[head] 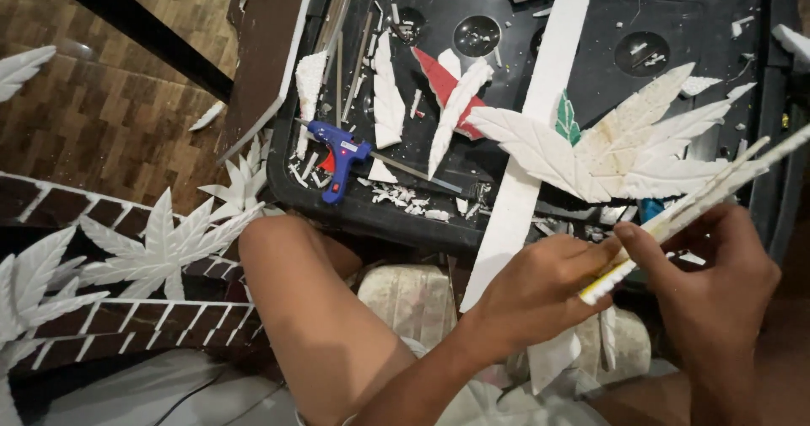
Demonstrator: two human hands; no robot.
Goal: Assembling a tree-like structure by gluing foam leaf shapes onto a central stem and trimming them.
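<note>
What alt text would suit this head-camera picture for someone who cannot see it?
Both hands, left hand and right hand, grip a thin white foam strip above a black tray littered with white foam leaf shapes. A blue glue gun lies on the tray's left side.

I see black tray table (591,21) | on it: blue glue gun (337,152), white foam leaves (624,143), long foam strip (540,105), scraps.

black tray (354,215) crowded: glue gun (337,154), foam leaves (624,143); brown floor (101,97) open

Dim, warm indoor light; wide-angle bending at edges, slight blur.
</note>
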